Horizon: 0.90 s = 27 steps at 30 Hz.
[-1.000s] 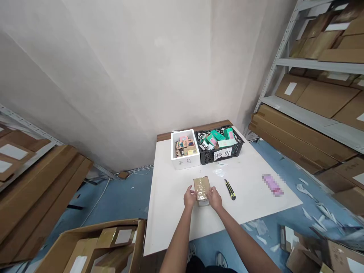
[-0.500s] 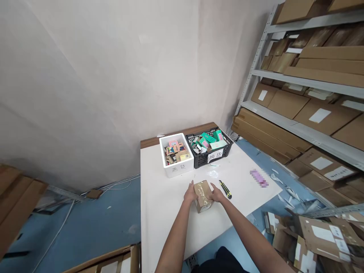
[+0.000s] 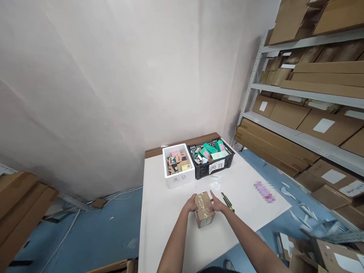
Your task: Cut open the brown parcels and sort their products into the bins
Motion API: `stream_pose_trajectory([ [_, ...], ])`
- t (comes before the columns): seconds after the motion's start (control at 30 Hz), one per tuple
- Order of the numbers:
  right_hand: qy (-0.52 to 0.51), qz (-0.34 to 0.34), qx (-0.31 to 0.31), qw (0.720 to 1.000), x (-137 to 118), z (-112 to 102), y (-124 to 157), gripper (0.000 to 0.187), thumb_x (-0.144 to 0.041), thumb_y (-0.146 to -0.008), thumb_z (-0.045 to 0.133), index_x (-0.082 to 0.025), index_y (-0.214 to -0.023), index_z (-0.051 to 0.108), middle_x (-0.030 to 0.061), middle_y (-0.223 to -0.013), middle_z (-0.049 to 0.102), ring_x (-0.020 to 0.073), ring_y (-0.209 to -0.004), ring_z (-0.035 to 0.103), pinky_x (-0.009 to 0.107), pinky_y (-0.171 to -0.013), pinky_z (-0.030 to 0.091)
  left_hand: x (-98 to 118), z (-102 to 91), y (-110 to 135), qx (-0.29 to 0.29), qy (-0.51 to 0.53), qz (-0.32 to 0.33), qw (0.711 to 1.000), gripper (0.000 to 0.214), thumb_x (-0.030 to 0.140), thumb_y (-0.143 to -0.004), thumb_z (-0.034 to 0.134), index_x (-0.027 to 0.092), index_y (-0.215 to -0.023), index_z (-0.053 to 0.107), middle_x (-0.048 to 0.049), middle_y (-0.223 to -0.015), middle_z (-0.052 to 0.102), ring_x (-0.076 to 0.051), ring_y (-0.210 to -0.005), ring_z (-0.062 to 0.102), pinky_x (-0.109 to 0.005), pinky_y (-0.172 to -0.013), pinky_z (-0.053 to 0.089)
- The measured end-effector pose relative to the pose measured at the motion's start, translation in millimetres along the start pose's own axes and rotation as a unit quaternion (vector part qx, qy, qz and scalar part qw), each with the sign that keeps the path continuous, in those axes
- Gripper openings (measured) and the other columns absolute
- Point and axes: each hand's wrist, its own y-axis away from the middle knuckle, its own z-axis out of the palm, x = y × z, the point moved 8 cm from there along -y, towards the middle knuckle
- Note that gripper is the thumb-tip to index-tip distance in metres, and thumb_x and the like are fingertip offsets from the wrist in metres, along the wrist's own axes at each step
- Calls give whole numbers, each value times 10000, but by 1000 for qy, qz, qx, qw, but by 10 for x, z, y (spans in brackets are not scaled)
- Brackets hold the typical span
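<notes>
A small brown cardboard box (image 3: 204,209) sealed with clear tape is held between both my hands just above the white table (image 3: 170,227). My left hand (image 3: 190,205) grips its left side, fingers curled round the top edge. My right hand (image 3: 217,205) clasps its right side. A black and yellow utility knife (image 3: 228,202) lies on the table just to the right of my right hand. A scrap of clear plastic (image 3: 214,185) lies beyond the box.
A white foam bin (image 3: 178,170) and a black crate (image 3: 214,157), both full of small packets, stand at the table's far edge. A pink item (image 3: 264,191) lies at right. Metal shelves (image 3: 307,102) of flat cartons line the right; torn packaging litters the blue floor.
The box has been tipped up and lifted slightly between my hands. The view has swung to the right, so the cartons on the left have slid out of view.
</notes>
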Motion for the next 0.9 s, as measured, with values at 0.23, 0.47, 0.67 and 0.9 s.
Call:
stream_pose_trajectory([
  [0.23,-50,-151,45,986,-223,41,58,1038,-173,-589,685,-288,-1589,433,105,-1472,613,290,-1259,649,421,-1080,503,12,63,283,135,120,49,982,680,70,-580,763,234,-1233,664,-37,-1111,753,-255,-1024,727,-372,-867,613],
  [0.47,69,-94,129,985,-36,-34,101,509,-152,-745,586,-226,-1247,622,95,-1251,722,272,-1176,690,361,-1003,524,-40,469,535,260,190,112,940,461,144,-730,692,222,-1183,729,-85,-1444,672,-261,-1286,661,-396,-1119,520],
  [0.67,102,-96,9,990,292,183,228,628,-97,-749,635,-234,-1362,636,93,-1406,693,281,-1341,629,414,-1161,457,-202,537,548,201,-113,-27,973,597,184,-828,680,229,-1421,627,-97,-1502,624,-241,-1418,565,-337,-1206,429],
  [0.9,124,-138,89,979,109,-677,312,647,-93,-851,548,-169,-1493,570,117,-1556,568,220,-1475,496,396,-1287,315,230,173,190,32,-330,-18,943,1119,358,-696,877,314,-1659,308,-71,-1796,115,-366,-1534,404,-407,-1238,361],
])
